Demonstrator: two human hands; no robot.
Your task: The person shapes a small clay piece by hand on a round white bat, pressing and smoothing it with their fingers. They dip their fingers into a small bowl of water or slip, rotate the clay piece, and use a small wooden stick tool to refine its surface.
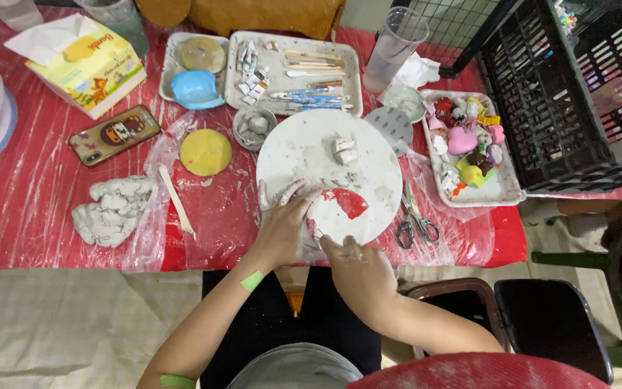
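Observation:
A round white board lies on the red plastic-covered table, smeared with grey clay. On its near part sits a white clay piece with a red patch showing in the middle. My left hand, clay on the fingers, grips the piece's left side. My right hand rests at the piece's near edge and pinches a thin tool against it. Two small clay bits lie further back on the board.
A clay lump on clear plastic lies left, with a wooden stick, a yellow disc and a phone. Trays of tools and coloured figures stand behind and right. Scissors lie right of the board, beside a black crate.

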